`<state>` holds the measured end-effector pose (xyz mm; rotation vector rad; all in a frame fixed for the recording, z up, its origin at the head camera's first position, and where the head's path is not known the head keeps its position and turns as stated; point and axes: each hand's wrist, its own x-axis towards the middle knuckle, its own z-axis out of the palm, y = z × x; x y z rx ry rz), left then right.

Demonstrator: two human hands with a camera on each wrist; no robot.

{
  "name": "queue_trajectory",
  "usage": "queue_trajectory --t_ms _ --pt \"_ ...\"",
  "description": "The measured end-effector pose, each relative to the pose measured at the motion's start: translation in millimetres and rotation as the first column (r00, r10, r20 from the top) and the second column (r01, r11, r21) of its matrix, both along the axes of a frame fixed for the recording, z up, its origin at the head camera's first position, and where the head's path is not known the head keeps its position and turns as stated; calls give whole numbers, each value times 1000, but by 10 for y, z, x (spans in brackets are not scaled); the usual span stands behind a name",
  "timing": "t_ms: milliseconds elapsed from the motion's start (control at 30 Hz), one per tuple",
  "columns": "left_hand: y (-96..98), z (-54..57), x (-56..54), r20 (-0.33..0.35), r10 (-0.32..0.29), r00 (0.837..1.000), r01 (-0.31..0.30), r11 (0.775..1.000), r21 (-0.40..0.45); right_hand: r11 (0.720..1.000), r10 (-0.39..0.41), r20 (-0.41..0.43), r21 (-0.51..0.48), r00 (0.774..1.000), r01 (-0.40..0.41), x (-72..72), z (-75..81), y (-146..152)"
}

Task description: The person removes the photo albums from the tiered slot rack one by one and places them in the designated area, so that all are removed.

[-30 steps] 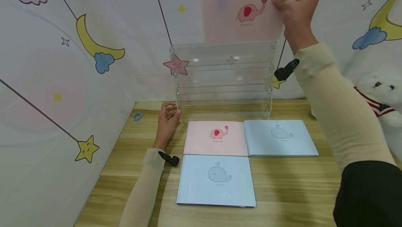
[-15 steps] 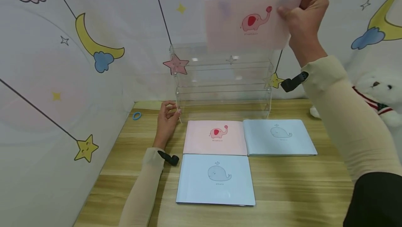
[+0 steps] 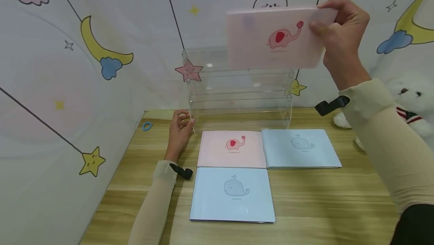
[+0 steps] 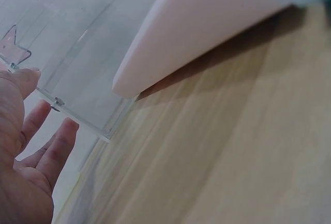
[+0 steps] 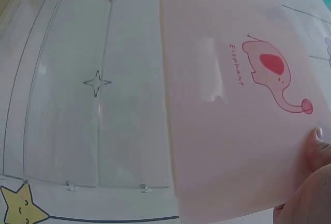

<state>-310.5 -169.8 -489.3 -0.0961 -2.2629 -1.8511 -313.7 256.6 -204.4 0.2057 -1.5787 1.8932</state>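
Observation:
In the head view, my right hand [image 3: 346, 41] pinches the right end of a pink book [image 3: 251, 41] with an elephant on its cover. The book is upright in the air, in front of the upper part of a clear tiered display rack [image 3: 237, 103]. My left hand [image 3: 179, 132] holds the rack's lower left side; in the left wrist view its thumb [image 4: 26, 79] lies over the panel edge, the other fingers outside. A second pink elephant book [image 3: 210, 149] lies before the rack, a blue whale book [image 3: 281, 158] to its right and another blue whale book [image 3: 210, 199] nearer me.
A blue ring [image 3: 147, 126] lies on the wooden table [image 3: 312, 203] left of my left hand. A white teddy bear [image 3: 407, 86] sits at the right behind my forearm. A printed cloth [image 3: 145, 22] with cartoon moons and stars hangs behind the rack.
My right hand has brought the held pink book down and a little to the right, so it now overlaps the rack's upper tier. The left hand stays at the rack's side.

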Motion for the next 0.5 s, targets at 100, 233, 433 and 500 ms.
queue_trajectory --t_ms 100,233,433,500 --pt "7 19 15 0 -7 1000 7 1000 4 999 2 24 -40 1000 -1 86 -50 45" --pt "15 39 36 -3 -21 1000 21 1000 12 995 2 57 -98 998 4 206 -138 113" --pt "-20 -35 -10 -46 -34 998 35 999 11 987 33 40 -157 999 -26 384 -301 243" --pt "-53 -105 -56 -62 -33 998 33 999 5 986 37 33 -165 999 -31 453 -357 270"
